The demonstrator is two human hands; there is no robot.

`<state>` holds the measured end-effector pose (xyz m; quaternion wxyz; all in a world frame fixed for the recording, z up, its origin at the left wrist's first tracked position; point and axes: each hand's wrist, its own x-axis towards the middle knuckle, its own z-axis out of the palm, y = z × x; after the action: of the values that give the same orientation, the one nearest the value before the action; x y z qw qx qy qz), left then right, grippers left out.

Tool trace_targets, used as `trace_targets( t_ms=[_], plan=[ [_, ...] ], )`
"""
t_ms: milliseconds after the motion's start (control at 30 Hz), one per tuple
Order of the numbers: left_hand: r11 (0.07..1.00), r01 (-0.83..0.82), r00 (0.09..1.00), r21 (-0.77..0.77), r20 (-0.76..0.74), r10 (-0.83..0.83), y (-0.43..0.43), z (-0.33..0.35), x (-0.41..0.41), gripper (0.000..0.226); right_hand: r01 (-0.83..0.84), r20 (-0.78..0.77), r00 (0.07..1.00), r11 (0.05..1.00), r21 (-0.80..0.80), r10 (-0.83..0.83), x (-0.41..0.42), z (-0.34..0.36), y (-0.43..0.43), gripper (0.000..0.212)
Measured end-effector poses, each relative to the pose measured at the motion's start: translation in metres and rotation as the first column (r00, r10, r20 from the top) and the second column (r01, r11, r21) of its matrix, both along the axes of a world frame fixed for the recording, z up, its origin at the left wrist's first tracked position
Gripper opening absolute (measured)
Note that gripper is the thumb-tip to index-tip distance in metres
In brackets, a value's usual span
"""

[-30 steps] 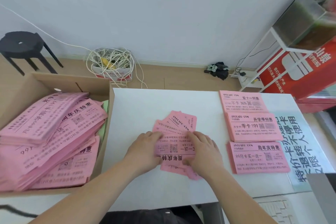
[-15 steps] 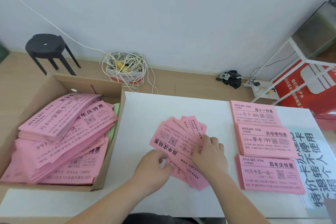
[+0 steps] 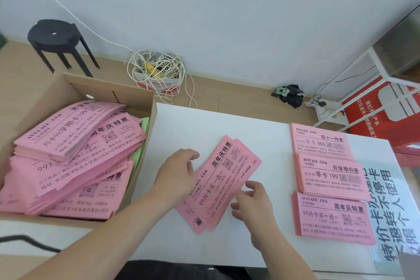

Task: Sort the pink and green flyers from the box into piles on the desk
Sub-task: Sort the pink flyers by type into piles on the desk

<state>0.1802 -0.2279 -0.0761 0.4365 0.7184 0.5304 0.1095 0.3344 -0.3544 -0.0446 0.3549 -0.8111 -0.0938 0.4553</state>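
Two hands are at work over the white desk [image 3: 204, 127], and on it I count three squared-up piles of pink flyers down the right side plus one loose pink bundle [image 3: 223, 179] in the middle. I can make out at least three sheets in the bundle, fanned and lying at a slant. One cardboard box [image 3: 148, 118] stands at the desk's left end, heaped with many more pink flyers [image 3: 75, 150], and a single strip of green flyer [image 3: 145, 124] shows against its right wall. Every sheet is headed "AVOCADO GYM". The far pile [image 3: 320, 141] reads "双十一特惠" and "年卡 365". The middle pile [image 3: 331, 176] reads "开学季特惠" and "季卡 199". The near pile [image 3: 334, 219] reads "周年庆特惠" and "99月卡买一送一", and the bundle's top sheet carries that same wording. In the box I can read "周年庆特惠" and "学期卡199". The left hand [image 3: 175, 176] lies on the bundle's left edge with its fingers loosely bent and gripping nothing that I can see. Whether its thumb is tucked under the paper I cannot tell. The right hand [image 3: 252, 203] is at the bundle's lower right edge with its fingers slightly spread, the tips touching the paper's border and the thumb resting on the nearest corner. The bundle lies flat between the two hands, well apart from the three piles. A pale poster [image 3: 391, 211] with large dark characters lies under the piles' right side.
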Motion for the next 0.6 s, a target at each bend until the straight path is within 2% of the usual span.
trace_targets(
  t_ms=[33,133,233,300,400,433,500,533,600],
  plan=[
    [0.999,0.024,0.997,0.034,-0.069,-0.021,-0.002,-0.001,-0.007,0.031,-0.015,-0.033,0.999,1.000,-0.027,0.014,-0.001,0.000,0.000,0.031],
    [0.978,0.209,0.949,-0.019,-0.237,-0.207,-0.014,-0.005,-0.022,0.029,-0.050,-0.115,0.992,0.998,-0.028,0.046,-0.009,0.004,0.005,0.028],
    [0.966,0.258,0.939,0.033,-0.242,-0.243,-0.008,-0.006,-0.024,0.046,-0.090,-0.104,0.990,0.996,0.002,0.090,-0.019,0.006,0.015,0.028],
    [0.960,0.278,0.943,0.036,-0.198,-0.266,0.002,-0.001,-0.020,0.054,-0.118,-0.162,0.980,0.993,0.009,0.118,-0.023,0.006,0.020,0.029],
    [0.949,0.307,0.940,0.066,-0.173,-0.292,0.011,0.006,-0.017,0.054,-0.241,-0.226,0.944,0.970,0.023,0.240,-0.020,0.006,0.022,0.023],
    [0.953,0.285,0.947,0.102,-0.183,-0.263,0.012,0.006,-0.019,0.052,-0.302,-0.186,0.935,0.953,0.024,0.301,-0.017,0.006,0.023,0.020],
    [0.962,0.224,0.955,0.156,-0.232,-0.185,0.010,0.005,-0.025,0.049,-0.453,0.063,0.890,0.892,-0.005,0.452,-0.008,0.005,0.027,0.011],
    [0.962,0.216,0.947,0.165,-0.275,-0.165,0.009,0.003,-0.027,0.052,-0.541,0.242,0.806,0.838,-0.068,0.540,-0.003,0.004,0.030,0.009],
    [0.960,0.241,0.916,0.143,-0.361,-0.176,0.003,-0.002,-0.029,0.059,-0.677,0.523,0.496,0.686,-0.266,0.693,0.003,0.001,0.035,0.013]
  ],
)
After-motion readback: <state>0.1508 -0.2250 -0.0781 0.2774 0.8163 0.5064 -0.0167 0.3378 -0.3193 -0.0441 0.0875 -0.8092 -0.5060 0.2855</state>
